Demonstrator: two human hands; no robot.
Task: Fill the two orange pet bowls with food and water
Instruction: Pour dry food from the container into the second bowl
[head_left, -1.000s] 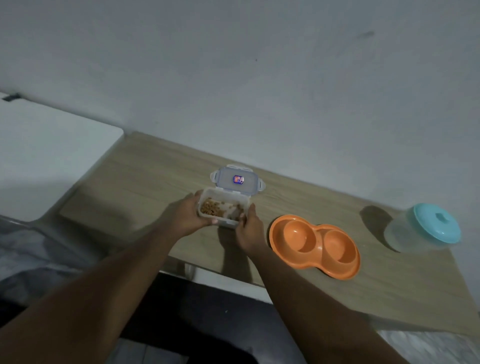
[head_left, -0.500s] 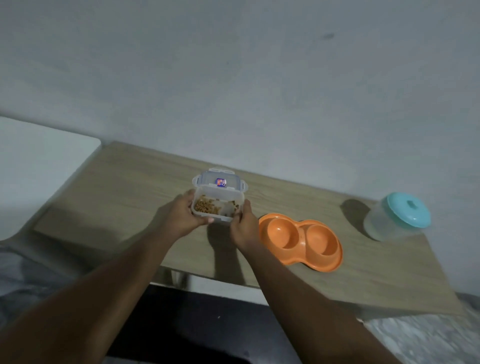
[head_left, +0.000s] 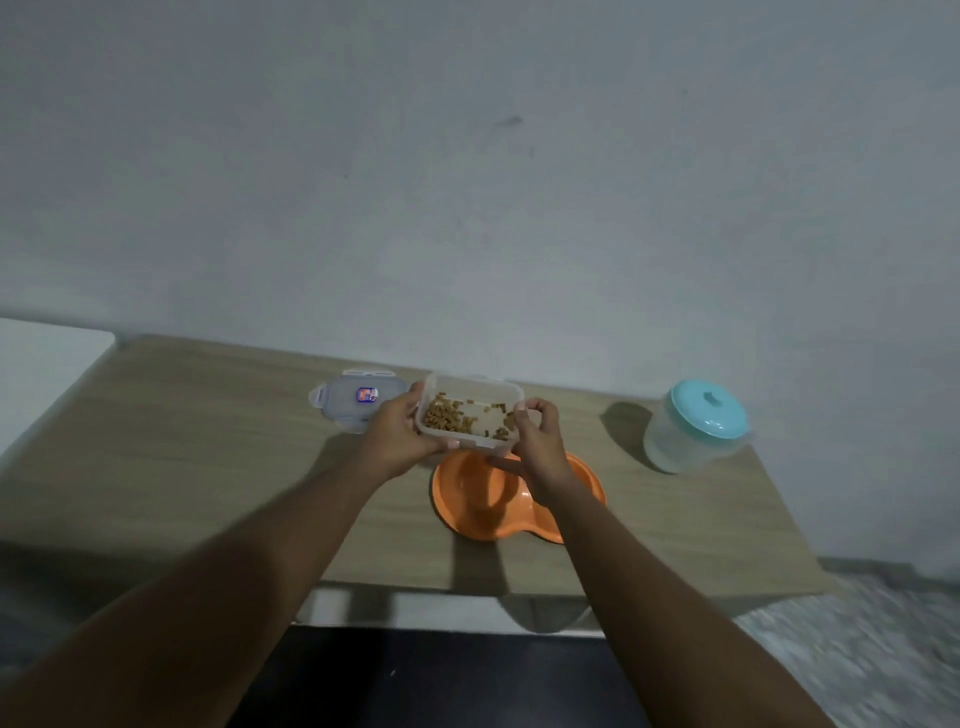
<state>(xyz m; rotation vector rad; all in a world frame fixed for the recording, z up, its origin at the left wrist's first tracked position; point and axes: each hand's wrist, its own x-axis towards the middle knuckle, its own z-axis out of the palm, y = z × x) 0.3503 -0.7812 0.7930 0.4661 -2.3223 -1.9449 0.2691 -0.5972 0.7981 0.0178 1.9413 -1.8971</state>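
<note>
A clear plastic food container (head_left: 467, 413) with brown kibble in it is held in the air by both hands. My left hand (head_left: 397, 441) grips its left side and my right hand (head_left: 537, 449) grips its right side. It hangs just above the far left part of the orange double pet bowl (head_left: 478, 506), which lies on the wooden table (head_left: 208, 467). My right hand and forearm hide much of the bowl's right well. Both visible wells look bare.
The container's clear lid (head_left: 358, 400) lies flat on the table to the left of my hands. A clear jug with a turquoise lid (head_left: 693, 426) stands at the table's right end. A grey wall rises behind the table. A white surface (head_left: 41, 374) adjoins the left end.
Both hands have lifted the kibble container off the table and carried it to the right, from beside its lid to above the orange bowl.
</note>
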